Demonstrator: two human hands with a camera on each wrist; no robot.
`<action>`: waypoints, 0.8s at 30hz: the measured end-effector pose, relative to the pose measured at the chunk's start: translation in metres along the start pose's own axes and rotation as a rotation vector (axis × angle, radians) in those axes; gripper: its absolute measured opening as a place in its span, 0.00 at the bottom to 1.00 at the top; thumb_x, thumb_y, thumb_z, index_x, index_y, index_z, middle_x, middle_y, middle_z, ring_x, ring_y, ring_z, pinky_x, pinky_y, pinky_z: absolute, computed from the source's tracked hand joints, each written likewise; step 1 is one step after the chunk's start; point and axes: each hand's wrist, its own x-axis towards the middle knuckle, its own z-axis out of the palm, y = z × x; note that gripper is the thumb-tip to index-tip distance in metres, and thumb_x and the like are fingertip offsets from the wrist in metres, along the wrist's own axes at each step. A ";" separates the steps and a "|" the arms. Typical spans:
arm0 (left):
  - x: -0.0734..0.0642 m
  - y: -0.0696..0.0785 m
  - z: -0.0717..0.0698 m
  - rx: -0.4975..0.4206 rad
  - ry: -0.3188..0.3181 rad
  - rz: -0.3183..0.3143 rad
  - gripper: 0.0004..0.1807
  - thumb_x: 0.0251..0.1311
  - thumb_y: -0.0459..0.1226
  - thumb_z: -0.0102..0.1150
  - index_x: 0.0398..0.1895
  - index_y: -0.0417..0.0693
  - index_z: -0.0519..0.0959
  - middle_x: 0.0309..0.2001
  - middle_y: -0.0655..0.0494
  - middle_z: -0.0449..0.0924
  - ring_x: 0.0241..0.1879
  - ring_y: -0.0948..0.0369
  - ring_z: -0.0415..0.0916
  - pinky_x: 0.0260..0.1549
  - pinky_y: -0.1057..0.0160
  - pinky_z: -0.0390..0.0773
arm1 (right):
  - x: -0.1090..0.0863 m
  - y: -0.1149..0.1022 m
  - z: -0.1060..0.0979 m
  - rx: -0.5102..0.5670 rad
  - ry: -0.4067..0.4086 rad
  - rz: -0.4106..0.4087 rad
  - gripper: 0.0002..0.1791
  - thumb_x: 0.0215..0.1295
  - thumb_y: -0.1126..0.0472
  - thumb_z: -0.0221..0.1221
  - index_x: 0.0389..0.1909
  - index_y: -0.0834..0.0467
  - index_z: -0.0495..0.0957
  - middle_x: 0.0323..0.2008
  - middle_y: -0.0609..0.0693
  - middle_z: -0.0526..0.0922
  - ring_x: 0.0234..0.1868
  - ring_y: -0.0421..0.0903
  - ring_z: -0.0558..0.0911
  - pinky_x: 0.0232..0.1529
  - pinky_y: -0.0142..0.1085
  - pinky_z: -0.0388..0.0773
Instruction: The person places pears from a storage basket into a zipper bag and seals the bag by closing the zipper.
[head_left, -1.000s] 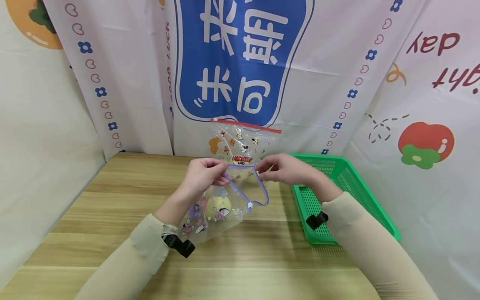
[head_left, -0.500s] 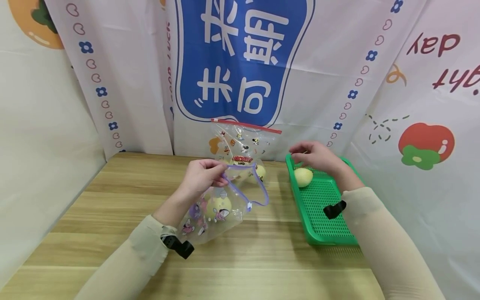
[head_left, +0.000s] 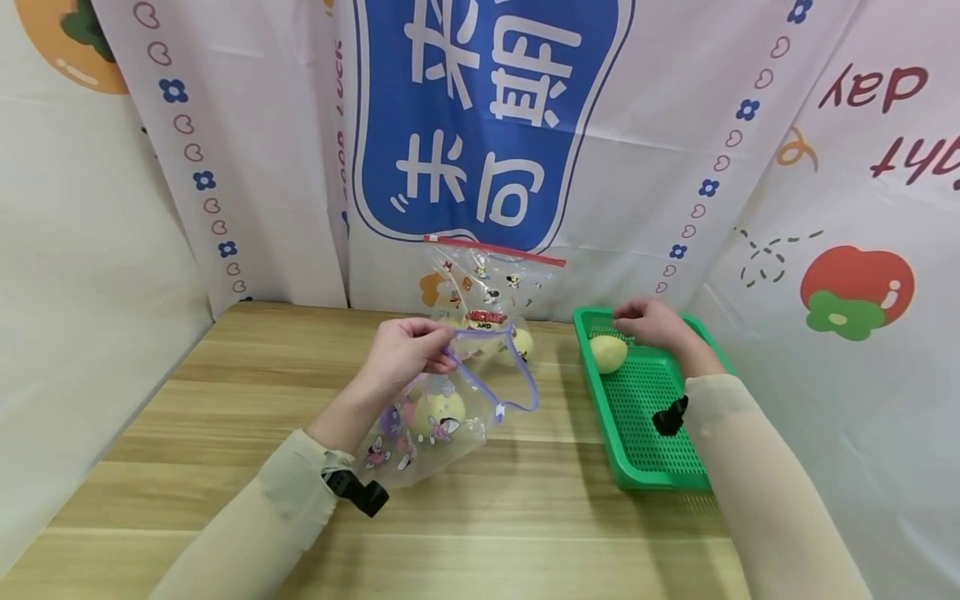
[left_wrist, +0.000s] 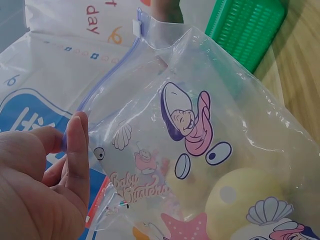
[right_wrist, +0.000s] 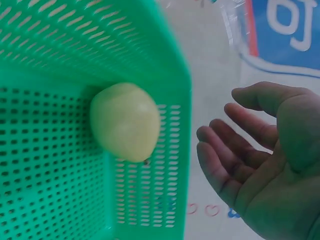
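Observation:
My left hand (head_left: 408, 354) pinches the purple zip edge of a clear, cartoon-printed zip bag (left_wrist: 150, 125) between thumb and fingers. The bag's mouth gapes toward the right, and a pale yellow fruit (left_wrist: 242, 200) lies inside it. Over the far end of the green basket (head_left: 660, 481) is my right hand (head_left: 652, 323), with fingers loosely bent and nothing in them. Beside it, against the basket's left wall, lies another pale yellow round fruit (right_wrist: 125, 122). In the right wrist view, a gap shows between the fingers and this fruit.
Behind the held bag stands a second clear zip bag (head_left: 491, 287) with a red zip, pale yellow fruit at its bottom. Both bags and the basket are on a wooden table (head_left: 465, 550). Printed cloth (head_left: 285, 167) hangs close behind and at both sides.
My right hand has left the bag's mouth and moved right to the basket, then slightly farther right and down, leaving the fruit there visible. My left hand keeps its hold on the bag.

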 end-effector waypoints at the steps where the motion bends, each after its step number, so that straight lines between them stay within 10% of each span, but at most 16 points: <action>1: 0.000 0.000 0.000 0.001 -0.001 -0.001 0.18 0.79 0.32 0.62 0.58 0.22 0.82 0.29 0.54 0.88 0.25 0.65 0.88 0.33 0.68 0.93 | 0.002 0.003 0.001 -0.008 -0.012 0.019 0.27 0.85 0.53 0.56 0.72 0.68 0.75 0.68 0.70 0.80 0.65 0.66 0.83 0.62 0.53 0.88; 24: -0.003 0.003 -0.003 0.008 0.008 0.004 0.16 0.79 0.33 0.62 0.57 0.24 0.83 0.29 0.55 0.87 0.25 0.64 0.88 0.32 0.68 0.92 | 0.015 0.022 0.019 0.060 -0.332 0.222 0.38 0.90 0.46 0.47 0.89 0.60 0.50 0.85 0.76 0.48 0.76 0.81 0.69 0.73 0.66 0.79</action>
